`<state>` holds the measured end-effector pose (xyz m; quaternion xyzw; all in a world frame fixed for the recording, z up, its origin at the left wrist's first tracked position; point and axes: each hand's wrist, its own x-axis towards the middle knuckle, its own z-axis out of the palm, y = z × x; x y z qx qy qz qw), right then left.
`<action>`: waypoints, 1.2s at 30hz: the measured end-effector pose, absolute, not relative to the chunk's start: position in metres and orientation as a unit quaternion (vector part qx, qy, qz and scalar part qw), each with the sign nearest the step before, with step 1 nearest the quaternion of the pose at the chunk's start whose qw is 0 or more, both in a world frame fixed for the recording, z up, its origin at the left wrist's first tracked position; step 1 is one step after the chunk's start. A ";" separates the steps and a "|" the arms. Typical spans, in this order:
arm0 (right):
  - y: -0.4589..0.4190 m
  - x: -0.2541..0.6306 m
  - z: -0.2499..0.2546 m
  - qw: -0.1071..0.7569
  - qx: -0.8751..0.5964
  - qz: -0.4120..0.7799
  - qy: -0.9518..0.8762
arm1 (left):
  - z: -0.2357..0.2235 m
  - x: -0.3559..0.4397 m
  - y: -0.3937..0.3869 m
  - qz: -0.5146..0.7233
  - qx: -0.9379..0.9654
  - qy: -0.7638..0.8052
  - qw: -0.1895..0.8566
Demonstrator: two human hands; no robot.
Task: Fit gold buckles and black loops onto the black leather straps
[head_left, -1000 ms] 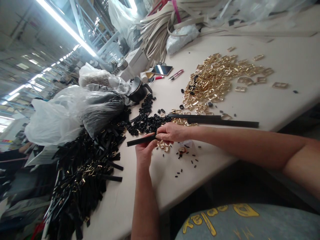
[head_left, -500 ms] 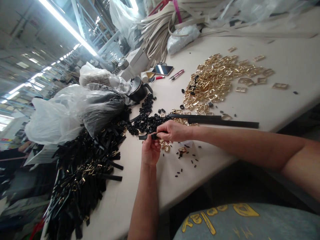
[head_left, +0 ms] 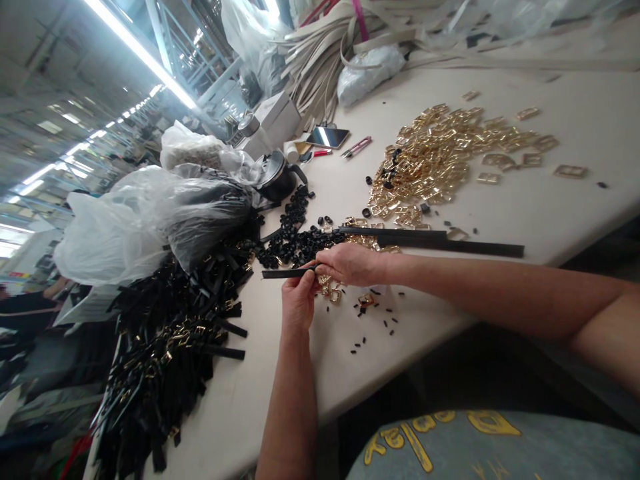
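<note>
Both hands meet over the table, closed on one short black strap (head_left: 285,273). My left hand (head_left: 299,293) pinches it with the thumb on top, and a length of strap sticks out to the left. My right hand (head_left: 350,263) grips the strap's right end, which its fingers mostly hide. Just behind the hands lies a heap of small black loops (head_left: 295,247). A few gold buckles (head_left: 330,291) lie under and beside the fingers. Long black straps (head_left: 470,247) rest beyond my right wrist.
A large pile of gold buckles (head_left: 430,160) spreads at the back right. Finished-looking black straps with buckles (head_left: 175,347) heap at the left edge. Plastic bags (head_left: 125,220), a black lidded mug (head_left: 277,177), a phone (head_left: 327,137) and thread snips (head_left: 357,147) stand or lie further back.
More of the black strap now sticks out to the left of my left hand. The hands have drawn close together, and the right has shifted slightly right.
</note>
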<state>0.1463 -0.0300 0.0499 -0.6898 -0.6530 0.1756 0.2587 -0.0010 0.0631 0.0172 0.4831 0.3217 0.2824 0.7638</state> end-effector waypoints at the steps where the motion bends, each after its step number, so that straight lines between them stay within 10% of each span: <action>1: -0.030 0.146 0.050 0.257 -0.688 0.176 -0.655 | 0.017 -0.001 0.063 0.284 0.490 0.323 0.758; 14: -0.029 0.151 0.045 0.441 -0.601 0.427 -0.512 | 0.020 0.003 0.062 0.335 0.449 0.361 0.746; 26: -0.026 0.152 0.049 0.440 -0.588 0.508 -0.450 | 0.020 0.005 0.059 0.282 0.437 0.358 0.775; 36: -0.026 0.155 0.047 0.323 -0.707 0.310 -0.548 | 0.019 0.003 0.055 0.301 0.525 0.394 0.692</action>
